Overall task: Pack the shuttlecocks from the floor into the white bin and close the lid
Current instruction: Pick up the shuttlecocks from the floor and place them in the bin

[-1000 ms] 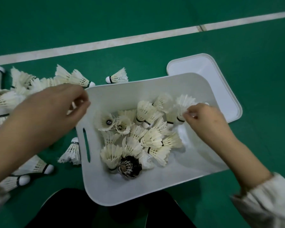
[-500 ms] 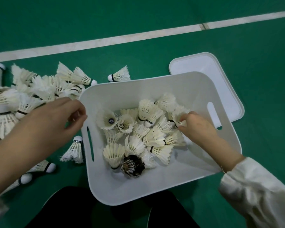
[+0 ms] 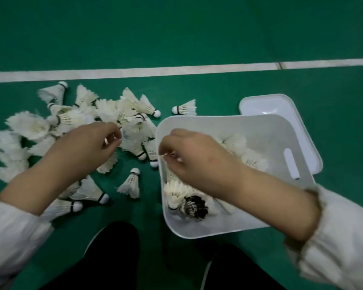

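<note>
The white bin (image 3: pixel 218 231) sits on the green floor with several white shuttlecocks (image 3: pixel 176 191) and one dark shuttlecock (image 3: pixel 194 206) inside. Its lid (image 3: pixel 270 105) lies flat behind it, partly under its far right corner. A pile of shuttlecocks (image 3: pixel 71 118) covers the floor left of the bin. My left hand (image 3: pixel 88 147) is over that pile, fingertips pinched on the feathers of a blurred shuttlecock (image 3: pixel 134 135). My right hand (image 3: pixel 193 160) reaches across the bin to its left wall, fingers pinched on a feather tip of a shuttlecock (image 3: pixel 170 170) there.
A single shuttlecock (image 3: pixel 186 107) lies just behind the bin, another (image 3: pixel 131 183) stands beside its left wall, and two (image 3: pixel 88 193) lie under my left forearm. A white court line (image 3: pixel 176 70) crosses the floor beyond. My dark-clad legs (image 3: pixel 113 258) are at the bottom.
My right hand has swept from the bin's right side across to its left wall. My left hand has moved out over the pile and pinched a shuttlecock. The view has shifted left.
</note>
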A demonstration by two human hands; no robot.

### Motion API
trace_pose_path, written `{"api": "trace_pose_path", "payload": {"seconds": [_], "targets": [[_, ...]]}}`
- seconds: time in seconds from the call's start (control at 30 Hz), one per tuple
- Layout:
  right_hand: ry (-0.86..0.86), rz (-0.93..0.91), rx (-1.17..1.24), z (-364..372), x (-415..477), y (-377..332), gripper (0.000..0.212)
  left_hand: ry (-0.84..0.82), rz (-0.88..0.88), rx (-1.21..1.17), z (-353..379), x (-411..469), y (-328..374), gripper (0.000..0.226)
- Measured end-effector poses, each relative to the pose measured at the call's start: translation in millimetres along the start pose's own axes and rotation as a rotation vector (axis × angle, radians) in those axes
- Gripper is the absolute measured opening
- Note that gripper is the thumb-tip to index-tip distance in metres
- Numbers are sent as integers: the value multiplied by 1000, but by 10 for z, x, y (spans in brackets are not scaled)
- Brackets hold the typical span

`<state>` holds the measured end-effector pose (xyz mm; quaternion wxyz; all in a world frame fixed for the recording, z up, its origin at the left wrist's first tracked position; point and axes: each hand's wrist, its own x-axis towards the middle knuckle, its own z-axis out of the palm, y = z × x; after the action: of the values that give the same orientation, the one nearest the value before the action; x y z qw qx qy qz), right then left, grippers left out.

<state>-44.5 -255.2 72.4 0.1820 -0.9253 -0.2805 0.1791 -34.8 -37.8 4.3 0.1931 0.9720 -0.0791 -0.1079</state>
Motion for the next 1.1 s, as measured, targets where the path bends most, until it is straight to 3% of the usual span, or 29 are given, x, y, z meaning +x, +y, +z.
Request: {"api": "trace_pose_path", "payload": {"seconds": [0.13, 0.23, 0.4, 0.57, 0.73, 0.87, 1.1], "targets": [[-176, -28, -26, 646, 357, -520, 26, -102, -172, 16, 138, -248, -437, 11], [-365, 119, -107, 1214, 539, -704, 32, -108, -281, -17, 334, -504, -758, 12], [-468, 360, -256, 1874, 684, -719, 42, -83, -395, -93, 672, -776, -1099, 19], [-434, 463, -155, 2052, 756, -632, 45, -54, -344, 29, 957, -748, -1147, 31], [-232, 494, -88, 2004, 857, -542, 55, -35, -316, 102, 973, -646, -994, 28], [-226, 538, -92, 1921, 882, -452, 36, -23, -302, 71, 953, -609, -897, 19], [-184, 545, -103, 1831, 890, -368, 26, 59, -232, -137, 793, -695, -844, 8]]}}
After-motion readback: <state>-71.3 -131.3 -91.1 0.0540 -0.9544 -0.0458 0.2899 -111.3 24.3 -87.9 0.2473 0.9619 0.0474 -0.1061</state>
